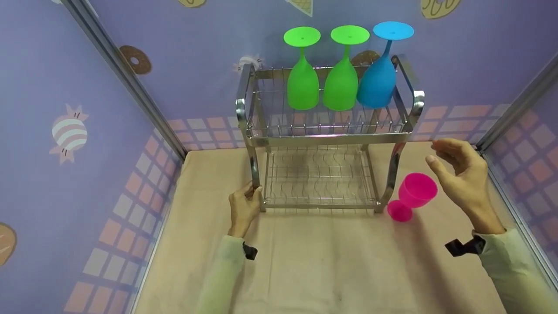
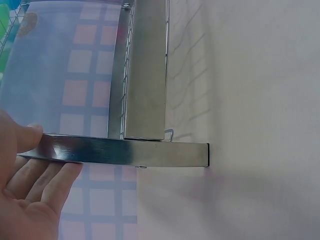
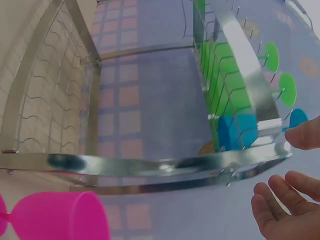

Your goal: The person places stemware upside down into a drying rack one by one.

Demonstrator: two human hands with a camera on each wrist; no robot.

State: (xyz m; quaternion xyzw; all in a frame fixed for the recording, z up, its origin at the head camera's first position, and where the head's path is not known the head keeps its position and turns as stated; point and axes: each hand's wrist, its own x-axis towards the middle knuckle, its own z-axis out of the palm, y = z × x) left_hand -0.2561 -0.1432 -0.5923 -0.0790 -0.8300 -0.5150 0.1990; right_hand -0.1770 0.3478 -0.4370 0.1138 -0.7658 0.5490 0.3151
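A two-tier metal dish rack stands on the cloth. My left hand pinches its left front leg low down, thumb on one side and fingers on the other. Two green goblets and a blue goblet sit upside down on the top tier, feet upward. Right of the rack, a pink goblet stands upright on the cloth. Beside and above it my right hand hovers with fingers loosely bent and nothing in them. In the right wrist view that hand is near the rack's upper side bar.
The rack's lower wire tier holds nothing. Purple patterned walls with metal corner posts enclose the back and sides. A beige cloth covers the surface in front of the rack.
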